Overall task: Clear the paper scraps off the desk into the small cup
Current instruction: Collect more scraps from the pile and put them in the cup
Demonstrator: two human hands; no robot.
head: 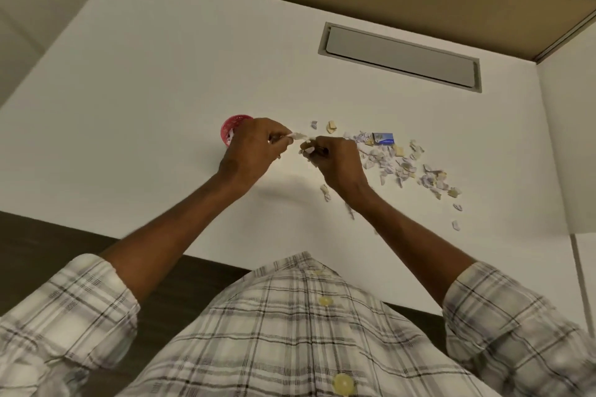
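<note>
While the white desk (161, 90) offers open room on the left and toward its near edge, a person's left hand (250, 151) pinches a scrap just beside the pink small cup (230, 129), and the right hand (335, 161) curls round more. A few bits show inside the cup; most paper scraps (403, 164) lie scattered at right, by a blue box (383, 138).
</note>
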